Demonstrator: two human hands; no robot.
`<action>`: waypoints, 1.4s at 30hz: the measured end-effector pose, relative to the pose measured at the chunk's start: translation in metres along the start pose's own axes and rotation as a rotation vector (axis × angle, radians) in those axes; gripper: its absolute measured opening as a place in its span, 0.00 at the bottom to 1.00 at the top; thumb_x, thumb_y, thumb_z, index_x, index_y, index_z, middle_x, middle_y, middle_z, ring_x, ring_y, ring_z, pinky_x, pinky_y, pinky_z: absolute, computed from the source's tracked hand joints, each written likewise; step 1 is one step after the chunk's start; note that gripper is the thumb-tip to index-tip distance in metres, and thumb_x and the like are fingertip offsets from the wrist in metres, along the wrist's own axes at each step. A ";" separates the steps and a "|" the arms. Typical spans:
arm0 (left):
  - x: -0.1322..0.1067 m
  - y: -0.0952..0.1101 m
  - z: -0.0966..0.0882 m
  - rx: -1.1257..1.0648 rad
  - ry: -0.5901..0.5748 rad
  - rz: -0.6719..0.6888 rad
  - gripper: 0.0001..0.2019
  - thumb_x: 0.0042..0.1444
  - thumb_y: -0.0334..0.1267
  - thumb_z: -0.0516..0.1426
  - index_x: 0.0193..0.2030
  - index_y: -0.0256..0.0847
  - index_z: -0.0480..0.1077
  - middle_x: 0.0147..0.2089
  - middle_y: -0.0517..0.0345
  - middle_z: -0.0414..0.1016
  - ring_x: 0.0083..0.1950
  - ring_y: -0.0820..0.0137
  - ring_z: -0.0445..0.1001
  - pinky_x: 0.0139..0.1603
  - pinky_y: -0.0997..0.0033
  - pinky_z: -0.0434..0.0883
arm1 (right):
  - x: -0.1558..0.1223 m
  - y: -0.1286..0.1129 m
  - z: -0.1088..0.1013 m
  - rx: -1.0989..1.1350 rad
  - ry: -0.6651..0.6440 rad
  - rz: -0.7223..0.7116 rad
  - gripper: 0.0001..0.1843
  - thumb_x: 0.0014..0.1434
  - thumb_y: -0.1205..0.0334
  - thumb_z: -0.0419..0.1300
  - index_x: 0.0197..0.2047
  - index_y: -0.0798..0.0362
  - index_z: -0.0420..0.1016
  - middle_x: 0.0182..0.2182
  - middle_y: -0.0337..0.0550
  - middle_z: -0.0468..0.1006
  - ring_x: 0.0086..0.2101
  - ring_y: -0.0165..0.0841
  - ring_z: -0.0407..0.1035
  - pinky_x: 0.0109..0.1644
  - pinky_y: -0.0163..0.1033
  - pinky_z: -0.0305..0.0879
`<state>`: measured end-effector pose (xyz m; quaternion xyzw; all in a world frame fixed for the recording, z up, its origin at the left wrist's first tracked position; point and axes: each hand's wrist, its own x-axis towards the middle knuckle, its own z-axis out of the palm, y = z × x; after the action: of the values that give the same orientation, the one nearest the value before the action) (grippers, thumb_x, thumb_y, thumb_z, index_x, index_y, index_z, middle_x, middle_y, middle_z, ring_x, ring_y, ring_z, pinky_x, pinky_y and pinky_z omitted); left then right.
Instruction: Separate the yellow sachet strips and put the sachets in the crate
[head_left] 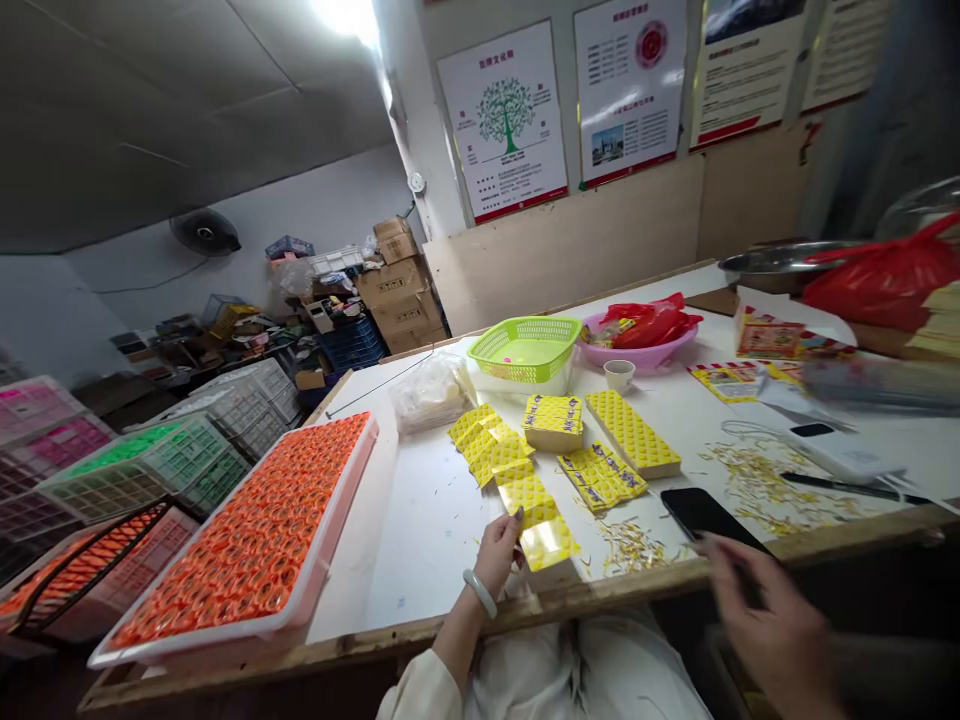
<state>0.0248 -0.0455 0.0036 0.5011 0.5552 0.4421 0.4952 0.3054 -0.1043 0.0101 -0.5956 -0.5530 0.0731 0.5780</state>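
Note:
My left hand (497, 553) rests near the front edge of the white table (420, 520), its fingers curled onto the left side of a small stack of shiny yellow foil packets (550, 543). A pale bangle circles that wrist. My right hand (772, 625) is low at the lower right, blurred by motion, just below a black phone (701, 513); its fingers are smeared. More yellow packets lie fanned and stacked behind: a spread row (487, 445), a squat pile (553, 420), a long block (632, 432) and a loose pile (602, 476).
A white tray of orange pieces (255, 535) sits at the left. Behind are a green basket (525, 350), a pink bowl with red bags (641, 340), a small cup (619, 375) and a clear bag (431, 392). Yellow scraps (757, 480) litter the right.

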 end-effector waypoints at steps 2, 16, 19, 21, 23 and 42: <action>-0.007 0.001 0.007 -0.049 -0.026 0.041 0.34 0.42 0.73 0.50 0.25 0.38 0.64 0.22 0.63 0.59 0.21 0.76 0.58 0.19 0.76 0.57 | 0.005 -0.024 0.041 0.261 -0.215 0.175 0.23 0.54 0.42 0.57 0.46 0.50 0.67 0.36 0.49 0.77 0.37 0.41 0.73 0.37 0.45 0.72; -0.039 0.011 0.009 -0.108 -0.073 0.207 0.27 0.51 0.64 0.53 0.26 0.39 0.67 0.22 0.61 0.61 0.25 0.72 0.58 0.27 0.72 0.59 | -0.014 -0.069 0.101 0.344 -0.536 0.217 0.26 0.49 0.46 0.61 0.47 0.54 0.68 0.20 0.31 0.61 0.23 0.30 0.60 0.27 0.36 0.60; -0.043 0.011 0.011 -0.149 -0.082 0.211 0.25 0.51 0.62 0.55 0.27 0.38 0.69 0.25 0.58 0.67 0.30 0.69 0.64 0.32 0.71 0.63 | -0.017 -0.075 0.097 0.239 -0.492 0.192 0.25 0.49 0.46 0.61 0.46 0.53 0.69 0.22 0.34 0.65 0.24 0.31 0.63 0.29 0.37 0.61; -0.045 0.013 0.012 -0.186 -0.087 0.208 0.24 0.51 0.61 0.56 0.29 0.39 0.70 0.28 0.56 0.69 0.33 0.67 0.67 0.35 0.70 0.65 | -0.019 -0.079 0.091 0.233 -0.444 0.201 0.24 0.48 0.47 0.63 0.45 0.51 0.69 0.23 0.34 0.66 0.23 0.31 0.63 0.29 0.37 0.62; -0.046 0.017 0.014 -0.233 -0.111 0.199 0.24 0.51 0.62 0.55 0.33 0.39 0.71 0.30 0.55 0.71 0.34 0.66 0.69 0.36 0.69 0.66 | -0.019 -0.082 0.083 0.390 -0.461 0.284 0.26 0.48 0.46 0.64 0.47 0.50 0.67 0.22 0.33 0.66 0.24 0.31 0.65 0.30 0.37 0.64; -0.079 0.059 0.004 -0.167 -0.603 0.199 0.19 0.59 0.51 0.55 0.44 0.36 0.73 0.36 0.53 0.75 0.34 0.71 0.71 0.35 0.74 0.67 | -0.045 -0.095 0.058 1.025 -0.736 0.719 0.22 0.55 0.48 0.54 0.46 0.55 0.72 0.36 0.50 0.79 0.37 0.41 0.74 0.47 0.48 0.67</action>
<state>0.0361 -0.1174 0.0696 0.6190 0.2936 0.3638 0.6311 0.1919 -0.1288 0.0400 -0.3318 -0.3778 0.7043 0.5011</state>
